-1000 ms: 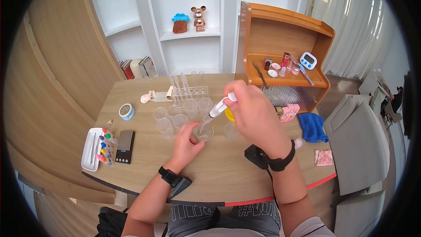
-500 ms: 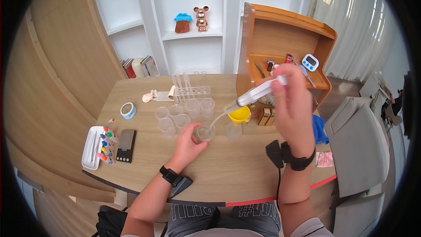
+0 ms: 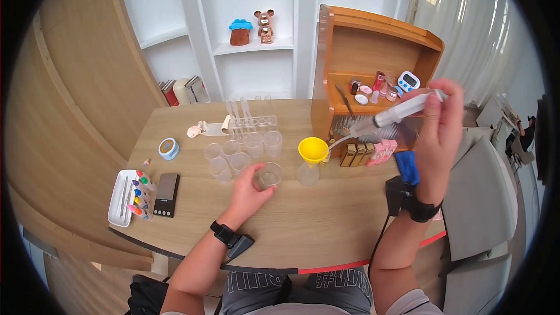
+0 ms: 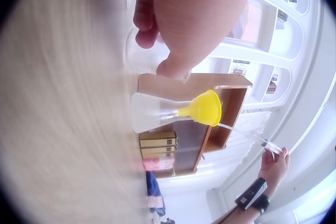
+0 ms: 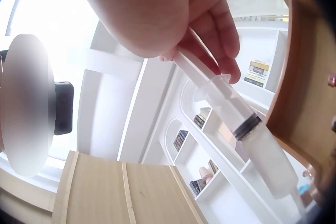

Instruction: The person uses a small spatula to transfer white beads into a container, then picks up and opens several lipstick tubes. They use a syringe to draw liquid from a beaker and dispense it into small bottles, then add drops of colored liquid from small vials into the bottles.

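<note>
My left hand (image 3: pixel 246 191) holds a small clear cup (image 3: pixel 271 176) on the table, thumb and fingers round its side. Up at the right, my right hand (image 3: pixel 437 140) grips a large clear syringe (image 5: pixel 268 161) by its plunger end. The syringe has a black plunger seal and slants down to the left. Its thin tip tube (image 3: pixel 339 143) reaches the rim of a yellow funnel (image 3: pixel 313 150). That funnel sits in the neck of a translucent conical flask (image 4: pixel 152 112), which stands upright on the table, right of the cup.
Several clear cups (image 3: pixel 240 161) and a test tube rack (image 3: pixel 254 121) stand behind my left hand. At the left are a black scale (image 3: pixel 166 195) and a white tray (image 3: pixel 121 217) beside colored-cap bottles. A wooden shelf (image 3: pixel 324 81) and gold boxes (image 3: pixel 356 155) stand at the right.
My right hand has lifted the syringe out of the cup and carried it right and up, bringing its tube to the funnel. The left hand has stayed at the cup.
</note>
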{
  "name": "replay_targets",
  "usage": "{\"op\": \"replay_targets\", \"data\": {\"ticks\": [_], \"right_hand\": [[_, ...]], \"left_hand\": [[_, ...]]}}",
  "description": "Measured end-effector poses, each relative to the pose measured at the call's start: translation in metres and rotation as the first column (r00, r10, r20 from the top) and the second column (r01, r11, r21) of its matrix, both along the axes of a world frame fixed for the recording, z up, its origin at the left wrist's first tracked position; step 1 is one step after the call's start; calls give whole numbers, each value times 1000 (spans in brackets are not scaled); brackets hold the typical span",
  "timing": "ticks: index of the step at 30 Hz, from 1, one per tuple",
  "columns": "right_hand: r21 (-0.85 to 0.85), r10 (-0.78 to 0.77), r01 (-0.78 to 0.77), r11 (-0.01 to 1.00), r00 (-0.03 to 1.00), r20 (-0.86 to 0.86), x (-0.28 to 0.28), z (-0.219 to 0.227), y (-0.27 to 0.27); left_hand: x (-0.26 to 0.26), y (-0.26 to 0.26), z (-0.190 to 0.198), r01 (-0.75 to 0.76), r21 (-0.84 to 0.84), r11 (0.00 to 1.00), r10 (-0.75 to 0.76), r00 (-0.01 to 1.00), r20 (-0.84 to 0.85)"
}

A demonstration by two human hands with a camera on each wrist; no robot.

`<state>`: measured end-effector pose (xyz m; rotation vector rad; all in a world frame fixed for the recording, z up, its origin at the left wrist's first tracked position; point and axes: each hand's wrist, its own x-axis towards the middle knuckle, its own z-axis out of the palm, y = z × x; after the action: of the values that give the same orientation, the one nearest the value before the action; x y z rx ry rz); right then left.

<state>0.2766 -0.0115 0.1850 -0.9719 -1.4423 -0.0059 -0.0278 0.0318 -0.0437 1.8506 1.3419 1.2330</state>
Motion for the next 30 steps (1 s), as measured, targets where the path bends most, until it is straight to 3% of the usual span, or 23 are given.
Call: {"op": "replay_targets", "data": {"ticks": [3,8,9,13,30], "right_hand": [[2,46,-46,999,999,-10,-15,-11,20],[-115,-14,42,993,971,239,-34,-26,41],[-47,-57,76,996,949,311,-36,-36,52],[-145,-15,83,986,908,418,-51,-42,56],[-400,135,74,914,872,471,-62,-53,58]], "left_hand": [[0,-1,2,-3,-2,1000,3,1000,-3],[0,1,-1,13,-16,1000,-13,1000,3],[0,0,0,13,-15,1000,-13,1000,3],[-1,0,2,16,-11,1000,-16,1000,-9],[-2,-4,10,2,-34,999,-3,1000,-31]]}}
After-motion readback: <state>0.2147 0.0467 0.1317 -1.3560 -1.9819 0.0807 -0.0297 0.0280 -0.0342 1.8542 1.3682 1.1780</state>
